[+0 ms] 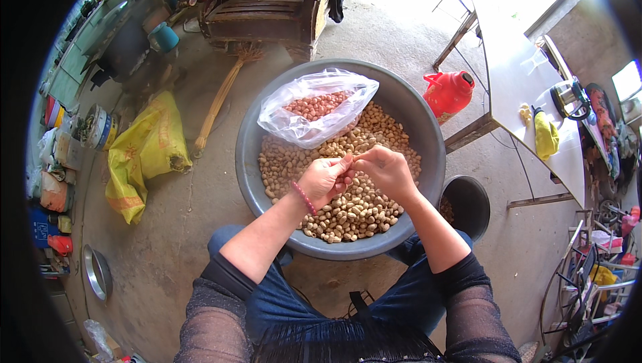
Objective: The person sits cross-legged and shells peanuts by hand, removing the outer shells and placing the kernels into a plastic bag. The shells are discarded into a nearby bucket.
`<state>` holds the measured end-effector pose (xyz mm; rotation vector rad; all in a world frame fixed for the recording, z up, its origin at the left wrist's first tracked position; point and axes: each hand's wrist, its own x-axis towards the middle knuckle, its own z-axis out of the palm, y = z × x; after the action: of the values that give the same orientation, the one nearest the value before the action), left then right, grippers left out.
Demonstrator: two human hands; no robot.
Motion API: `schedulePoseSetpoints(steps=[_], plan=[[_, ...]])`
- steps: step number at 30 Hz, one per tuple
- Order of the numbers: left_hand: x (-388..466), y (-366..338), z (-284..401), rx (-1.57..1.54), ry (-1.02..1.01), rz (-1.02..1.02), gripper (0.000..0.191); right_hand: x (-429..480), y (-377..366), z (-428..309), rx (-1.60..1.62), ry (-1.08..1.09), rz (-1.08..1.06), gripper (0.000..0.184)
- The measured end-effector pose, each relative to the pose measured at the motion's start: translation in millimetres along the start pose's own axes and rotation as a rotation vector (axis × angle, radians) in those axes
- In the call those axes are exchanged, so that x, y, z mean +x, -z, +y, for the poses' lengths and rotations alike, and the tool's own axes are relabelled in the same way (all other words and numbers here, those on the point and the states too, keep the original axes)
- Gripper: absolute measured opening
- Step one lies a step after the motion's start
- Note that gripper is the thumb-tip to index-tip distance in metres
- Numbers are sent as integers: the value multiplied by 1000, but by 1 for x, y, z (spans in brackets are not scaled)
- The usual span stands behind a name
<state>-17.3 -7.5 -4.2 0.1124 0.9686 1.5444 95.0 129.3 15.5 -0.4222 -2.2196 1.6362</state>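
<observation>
Both hands meet above a large grey plastic basin [246,177] filled with unshelled peanuts [361,210]. My left hand [326,177], with a beaded bracelet [304,197] at the wrist, pinches a small peanut between thumb and finger. From the other side, my right hand [386,172] has its thumb and forefinger on the same peanut, mostly hidden by the fingertips. Just beyond the hands, an open clear plastic bag [346,84] lies on the unshelled nuts. Inside it are reddish shelled peanut kernels [318,106].
A dark bucket [474,207] stands at the basin's right, below a table [511,87]. A red thermos flask [449,94] is near the table leg. Left on the floor are a yellow woven sack [150,147], a straw broom [220,99] and a metal bowl [98,272]. A wooden armchair [261,16] stands ahead.
</observation>
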Motion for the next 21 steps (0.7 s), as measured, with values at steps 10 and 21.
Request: schedulePoseSetpoints(steps=[10,21], plan=[[-2,-5,2,-49,-39,5,26,1,9,-1,769,-392,-73,17],[4,0,-6,-78,-48,-27,22,-3,5,-10,-209,126,-26,21]])
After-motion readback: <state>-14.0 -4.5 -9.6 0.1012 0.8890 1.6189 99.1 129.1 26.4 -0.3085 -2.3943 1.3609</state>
